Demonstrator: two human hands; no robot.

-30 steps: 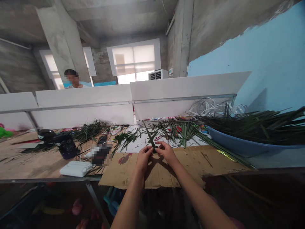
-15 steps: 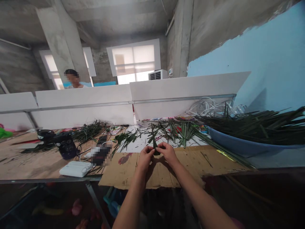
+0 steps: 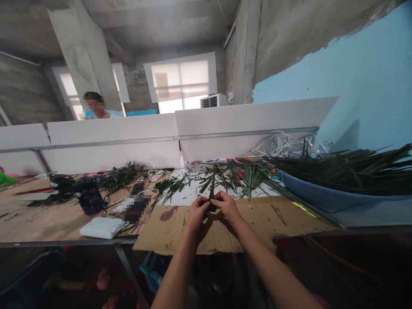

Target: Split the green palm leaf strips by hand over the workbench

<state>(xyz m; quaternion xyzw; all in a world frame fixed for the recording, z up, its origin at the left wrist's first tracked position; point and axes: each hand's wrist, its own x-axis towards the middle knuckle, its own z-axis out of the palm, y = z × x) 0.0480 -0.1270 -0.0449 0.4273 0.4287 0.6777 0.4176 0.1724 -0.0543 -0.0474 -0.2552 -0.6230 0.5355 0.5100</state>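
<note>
Between my two hands is a green leaf strip (image 3: 212,193), its narrow tip pointing up and away from me. My left hand (image 3: 198,211) pinches its left side with thumb and fingers. From the right, my right hand (image 3: 227,207) pinches the same leaf, and the fingertips of both hands nearly meet. Both hands are over a brown cardboard sheet (image 3: 257,219) at the table's front edge. Cut green leaf pieces (image 3: 252,178) lie just beyond on a white surface. The folds of the leaf behind my fingers are partly hidden.
A blue basin (image 3: 317,191) heaped with long leaves stands at the right. To the left are a white box-shaped device (image 3: 102,227), a dark cup-like object (image 3: 86,196) and a leaf pile (image 3: 119,177). White panels (image 3: 112,143) rise behind; a person (image 3: 95,106) is beyond them.
The leaf between my fingers has tilted slightly to the right, and its lower part shows more. My hands have barely moved. The person behind the panels has shifted slightly left.
</note>
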